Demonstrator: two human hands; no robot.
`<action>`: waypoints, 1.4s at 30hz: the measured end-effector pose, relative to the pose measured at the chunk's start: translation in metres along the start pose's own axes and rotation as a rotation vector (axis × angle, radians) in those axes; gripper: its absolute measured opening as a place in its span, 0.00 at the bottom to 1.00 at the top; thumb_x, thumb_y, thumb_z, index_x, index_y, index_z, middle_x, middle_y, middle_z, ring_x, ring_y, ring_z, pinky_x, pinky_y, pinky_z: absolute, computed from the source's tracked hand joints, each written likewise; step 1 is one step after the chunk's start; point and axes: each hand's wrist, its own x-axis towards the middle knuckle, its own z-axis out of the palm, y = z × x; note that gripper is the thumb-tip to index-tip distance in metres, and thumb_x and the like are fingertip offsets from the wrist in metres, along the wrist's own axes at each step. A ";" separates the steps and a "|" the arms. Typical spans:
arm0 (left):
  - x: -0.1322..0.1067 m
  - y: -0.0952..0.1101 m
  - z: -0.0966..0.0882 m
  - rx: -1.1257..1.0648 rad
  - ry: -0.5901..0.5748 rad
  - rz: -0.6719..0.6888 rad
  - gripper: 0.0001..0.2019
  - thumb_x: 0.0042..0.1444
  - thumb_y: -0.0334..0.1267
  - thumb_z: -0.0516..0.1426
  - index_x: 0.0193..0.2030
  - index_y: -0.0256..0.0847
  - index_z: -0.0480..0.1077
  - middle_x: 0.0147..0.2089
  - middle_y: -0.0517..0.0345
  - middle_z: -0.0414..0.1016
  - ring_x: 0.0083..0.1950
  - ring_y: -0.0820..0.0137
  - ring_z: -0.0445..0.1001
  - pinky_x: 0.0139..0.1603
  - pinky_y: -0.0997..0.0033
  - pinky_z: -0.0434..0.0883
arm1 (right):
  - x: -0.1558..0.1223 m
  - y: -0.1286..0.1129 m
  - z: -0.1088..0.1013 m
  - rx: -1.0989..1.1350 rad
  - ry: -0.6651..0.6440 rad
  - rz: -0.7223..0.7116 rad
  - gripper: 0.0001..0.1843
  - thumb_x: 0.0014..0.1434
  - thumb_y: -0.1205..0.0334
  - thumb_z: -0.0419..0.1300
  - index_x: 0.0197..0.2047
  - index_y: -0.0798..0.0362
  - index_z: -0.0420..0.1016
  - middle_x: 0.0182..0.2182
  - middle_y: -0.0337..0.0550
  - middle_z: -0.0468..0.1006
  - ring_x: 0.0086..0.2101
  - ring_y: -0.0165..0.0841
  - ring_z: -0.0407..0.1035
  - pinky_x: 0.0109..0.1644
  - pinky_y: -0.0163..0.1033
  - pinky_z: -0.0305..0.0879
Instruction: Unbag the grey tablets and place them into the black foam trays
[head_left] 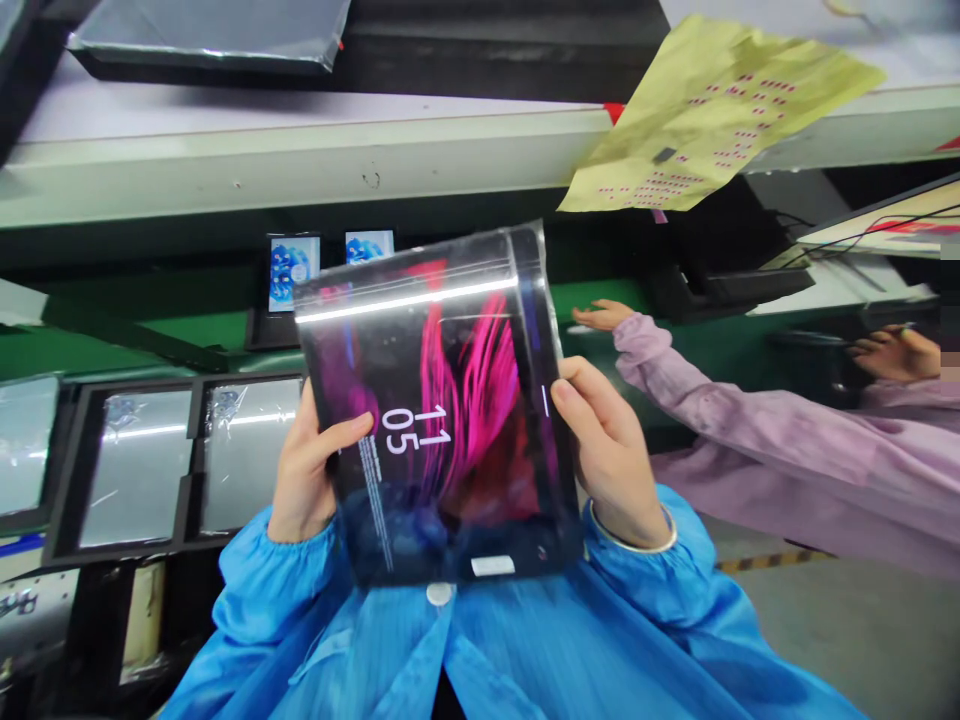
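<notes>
Between my two hands is a lit tablet (480, 450) with a dark screen, pink and red streaks and the clock digits 11 05 turned sideways. Clear plastic film seems to cover it, and a small white label sits near its lower edge. My left hand (311, 465) grips the left edge, thumb lying on the screen. Along the right edge, my right hand (607, 445) is closed with its thumb on the front; a bangle circles that wrist. The fingers behind the tablet are hidden. It is held tilted in front of my blue jacket (450, 650).
Black trays (191, 500) with silvery film-wrapped panels lie at the left. Two smaller lit screens (294, 272) stand behind the tablet. Overhead runs a white shelf (300, 160) with a yellow printed sheet (720, 120) hanging off it. Another person's pink sleeve (750, 430) reaches in from the right.
</notes>
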 end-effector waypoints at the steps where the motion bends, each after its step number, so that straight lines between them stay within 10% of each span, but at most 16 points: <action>1: 0.012 -0.009 -0.010 0.020 -0.033 -0.029 0.35 0.43 0.31 0.74 0.60 0.49 0.77 0.49 0.58 0.86 0.41 0.62 0.85 0.41 0.70 0.83 | 0.005 0.021 -0.005 -0.098 0.032 0.030 0.19 0.70 0.39 0.58 0.41 0.47 0.75 0.32 0.35 0.71 0.31 0.32 0.66 0.35 0.36 0.66; 8: 0.106 -0.081 -0.095 0.194 0.023 -0.111 0.32 0.41 0.35 0.74 0.56 0.40 0.74 0.40 0.60 0.84 0.35 0.70 0.81 0.41 0.72 0.78 | 0.032 0.194 -0.048 -0.264 0.291 0.140 0.24 0.70 0.39 0.59 0.46 0.54 0.77 0.44 0.46 0.79 0.47 0.41 0.74 0.58 0.55 0.70; 14: 0.157 -0.122 -0.127 0.377 0.011 -0.130 0.34 0.42 0.42 0.71 0.57 0.40 0.71 0.37 0.60 0.82 0.36 0.64 0.82 0.45 0.61 0.79 | 0.030 0.275 -0.045 -0.331 0.318 0.206 0.19 0.71 0.49 0.63 0.55 0.54 0.76 0.52 0.48 0.79 0.50 0.41 0.76 0.56 0.54 0.75; 20: 0.170 -0.138 -0.118 0.679 -0.075 -0.003 0.33 0.53 0.44 0.66 0.65 0.41 0.67 0.55 0.47 0.80 0.58 0.55 0.79 0.65 0.50 0.73 | 0.041 0.276 -0.013 -0.447 0.275 0.083 0.26 0.72 0.45 0.59 0.65 0.52 0.73 0.68 0.54 0.68 0.67 0.50 0.64 0.70 0.65 0.61; 25: 0.147 -0.125 -0.110 1.159 -0.013 0.257 0.34 0.66 0.43 0.58 0.77 0.42 0.56 0.80 0.42 0.51 0.82 0.53 0.49 0.81 0.52 0.53 | 0.032 0.260 -0.022 -0.557 0.241 -0.004 0.27 0.75 0.46 0.49 0.70 0.48 0.71 0.80 0.46 0.41 0.77 0.49 0.36 0.80 0.60 0.40; 31: 0.118 -0.150 -0.131 1.495 0.189 0.044 0.25 0.65 0.35 0.52 0.66 0.22 0.64 0.60 0.20 0.72 0.63 0.38 0.76 0.60 0.40 0.73 | -0.002 0.301 -0.053 -0.589 0.302 0.284 0.24 0.70 0.49 0.64 0.63 0.53 0.72 0.63 0.53 0.72 0.61 0.48 0.70 0.65 0.63 0.69; 37: 0.109 -0.141 -0.139 1.464 0.143 -0.002 0.11 0.63 0.36 0.54 0.50 0.36 0.68 0.47 0.36 0.80 0.50 0.47 0.82 0.47 0.56 0.75 | -0.016 0.324 -0.060 -0.579 0.282 0.391 0.19 0.71 0.52 0.63 0.59 0.53 0.75 0.54 0.49 0.78 0.49 0.40 0.76 0.54 0.52 0.77; 42: 0.082 -0.121 -0.105 1.264 0.003 0.102 0.10 0.61 0.45 0.57 0.41 0.46 0.61 0.36 0.57 0.75 0.34 0.62 0.76 0.37 0.65 0.71 | -0.001 0.328 -0.115 -0.596 0.338 0.421 0.18 0.71 0.53 0.64 0.58 0.52 0.75 0.56 0.49 0.77 0.52 0.41 0.75 0.57 0.53 0.76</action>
